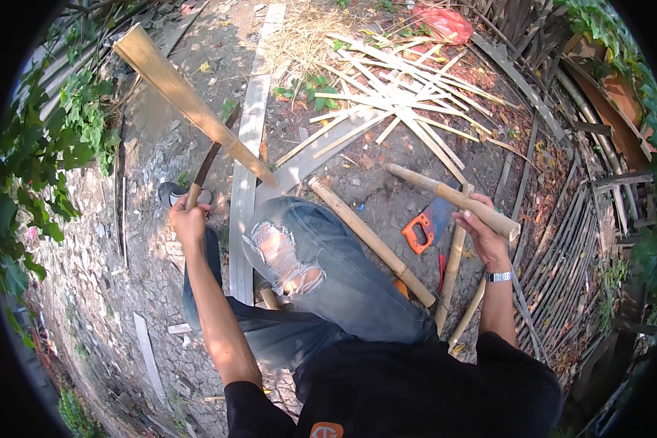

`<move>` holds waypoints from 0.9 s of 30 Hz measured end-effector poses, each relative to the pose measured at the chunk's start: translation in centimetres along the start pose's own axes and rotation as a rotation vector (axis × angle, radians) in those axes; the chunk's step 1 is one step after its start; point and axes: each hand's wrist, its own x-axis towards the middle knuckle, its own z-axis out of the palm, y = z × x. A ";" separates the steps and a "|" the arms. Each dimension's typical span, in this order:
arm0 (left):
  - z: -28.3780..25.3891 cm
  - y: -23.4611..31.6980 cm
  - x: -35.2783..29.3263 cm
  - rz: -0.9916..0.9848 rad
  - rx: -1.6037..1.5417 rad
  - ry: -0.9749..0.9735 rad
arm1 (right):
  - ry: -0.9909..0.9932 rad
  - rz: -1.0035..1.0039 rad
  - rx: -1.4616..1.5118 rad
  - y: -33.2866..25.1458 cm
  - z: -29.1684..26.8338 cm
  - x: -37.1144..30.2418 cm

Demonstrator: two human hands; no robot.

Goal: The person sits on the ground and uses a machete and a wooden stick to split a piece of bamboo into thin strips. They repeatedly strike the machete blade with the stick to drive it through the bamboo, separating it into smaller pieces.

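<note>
My left hand (190,217) is closed round the wooden handle of a machete. The dark machete blade (209,163) crosses a thick bamboo length (186,102), and its tip shows on the far side. I cannot tell how deep the blade sits in it. This bamboo stands tilted, its lower end by the grey plank in front of my knee. On the right, my right hand (482,228) grips a shorter bamboo stick (452,196), raised over the ground, with its cut end pointing right. A silver watch is on that wrist.
Many split bamboo strips (416,87) lie crossed ahead. An orange-handled handsaw (427,226) rests right of my knee, near bamboo poles (372,241) and a red slender tool (442,270). A long plank (252,131) runs ahead. Stacked sticks (562,255) lie right; leafy plants (44,168) left.
</note>
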 end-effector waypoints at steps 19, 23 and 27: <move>0.6 2.9 0.6 -0.161 0.165 -0.260 | -0.030 0.467 -0.434 9.6 2.8 -4.9; 2.5 5.2 0.7 -0.044 0.084 -0.293 | 0.077 -0.263 -0.581 0.0 6.2 1.8; 2.5 5.1 1.7 0.126 0.402 -0.131 | 0.228 -0.689 -0.020 -17.0 13.8 5.5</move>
